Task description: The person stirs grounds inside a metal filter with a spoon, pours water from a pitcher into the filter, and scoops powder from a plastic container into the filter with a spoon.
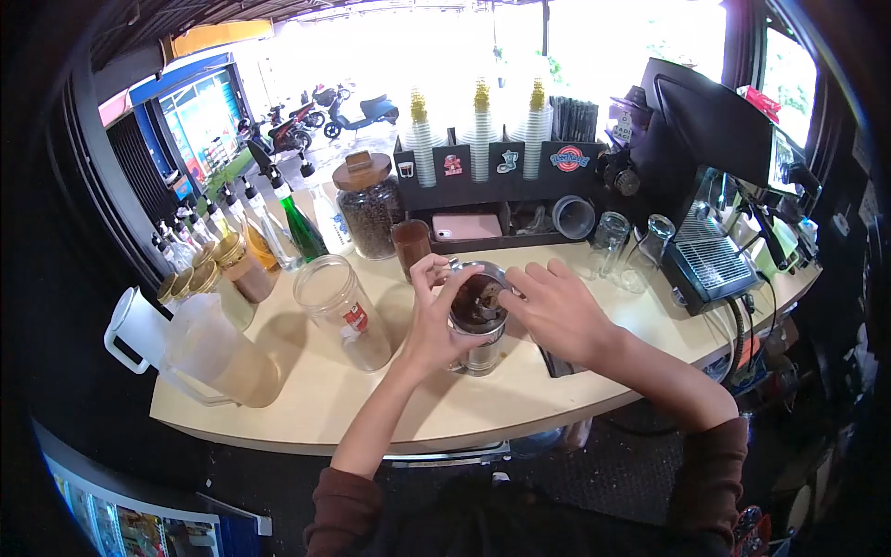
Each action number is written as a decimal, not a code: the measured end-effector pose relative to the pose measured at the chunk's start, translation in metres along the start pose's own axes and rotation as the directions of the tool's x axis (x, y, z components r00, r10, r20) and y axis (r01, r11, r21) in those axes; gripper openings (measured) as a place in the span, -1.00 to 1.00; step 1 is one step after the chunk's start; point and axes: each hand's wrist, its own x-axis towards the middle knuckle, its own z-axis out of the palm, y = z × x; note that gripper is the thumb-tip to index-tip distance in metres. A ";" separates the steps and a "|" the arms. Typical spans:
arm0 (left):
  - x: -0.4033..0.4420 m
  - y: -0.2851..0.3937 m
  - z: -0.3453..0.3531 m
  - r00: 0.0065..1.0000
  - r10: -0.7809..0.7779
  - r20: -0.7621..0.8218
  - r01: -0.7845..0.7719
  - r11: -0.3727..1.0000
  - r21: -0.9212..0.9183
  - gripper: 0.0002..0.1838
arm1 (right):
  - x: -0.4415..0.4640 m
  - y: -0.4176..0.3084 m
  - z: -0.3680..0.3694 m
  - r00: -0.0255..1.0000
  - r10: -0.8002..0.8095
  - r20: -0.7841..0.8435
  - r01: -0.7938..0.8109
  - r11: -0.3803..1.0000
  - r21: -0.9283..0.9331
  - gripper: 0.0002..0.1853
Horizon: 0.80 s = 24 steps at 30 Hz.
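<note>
Far left of grip: plastic pitcher (223,367), handle out. Nearer, left of the hands, clear jar (357,334) with red label stood on the counter (316,422), probably kept within reach. Beyond the left hand (430,325): bean jar (369,218) with wooden lid, and brown cup (411,246), just past the fingers.

At the grip: metal cup (483,356), mouth up, dark contents (475,302) inside. Left hand wrapped its left side in a wide, part-open curve, thumb along the near side, fingers by the far rim; likely to steady it, leaving the mouth accessible. Right hand (557,311) sat at the right rim, fingers curled in, fingertips bunched over the mouth, probably working from above. Couldn't tell if it held a thin handle, or how tightly it was closed.

Right of grip, farther back: glasses (608,239), well apart; then black machine (710,265) at the counter's right end.
</note>
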 end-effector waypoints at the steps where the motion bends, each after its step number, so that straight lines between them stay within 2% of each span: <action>1: 0.003 0.003 -0.003 1.000 0.001 -0.001 -0.001 1.000 -0.002 0.00 | -0.001 0.003 -0.001 1.000 0.001 0.001 -0.001 1.000 -0.002 -0.78; 3: 0.007 0.010 -0.010 0.985 -0.075 0.158 0.095 0.987 -0.127 -0.02 | -0.002 0.009 -0.002 0.998 -0.070 0.004 0.069 0.995 0.075 -0.78; 6: 0.009 0.006 -0.011 0.983 -0.063 0.174 0.086 0.988 -0.129 0.01 | 0.004 0.012 -0.010 0.993 -0.103 -0.049 0.102 0.995 -0.020 -0.77; 7: 0.008 0.006 -0.010 0.983 -0.063 0.174 0.086 0.988 -0.130 0.01 | 0.003 0.011 -0.007 0.994 -0.103 -0.048 0.102 0.995 -0.020 -0.77; 9: 0.007 0.002 -0.008 0.983 -0.090 0.162 0.119 0.977 -0.175 0.03 | 0.001 0.011 0.002 0.987 -0.154 -0.047 0.159 0.982 0.100 -0.76; 12: 0.002 -0.004 -0.001 0.994 -0.040 0.105 0.057 0.985 -0.162 0.02 | 0.002 0.012 0.002 0.990 -0.127 -0.063 0.128 0.992 0.009 -0.75; 15: -0.001 -0.009 0.004 0.996 -0.064 0.068 0.076 0.980 -0.186 0.03 | 0.001 0.009 0.007 0.993 -0.090 -0.073 0.091 0.996 0.016 -0.84; 19: -0.002 -0.007 0.006 0.997 -0.065 0.041 0.070 0.987 -0.148 0.01 | 0.001 0.003 0.011 0.990 -0.124 -0.073 0.127 0.991 0.035 -0.83; 21: -0.004 -0.009 0.009 0.999 -0.045 0.025 0.049 0.987 -0.154 -0.02 | 0.002 0.005 0.013 0.992 -0.076 -0.100 0.070 0.996 -0.060 -0.81; 24: -0.004 -0.006 0.008 0.999 -0.035 0.018 0.038 0.981 -0.190 -0.03 | 0.001 -0.007 0.020 0.989 -0.094 -0.112 0.094 0.996 -0.012 -0.78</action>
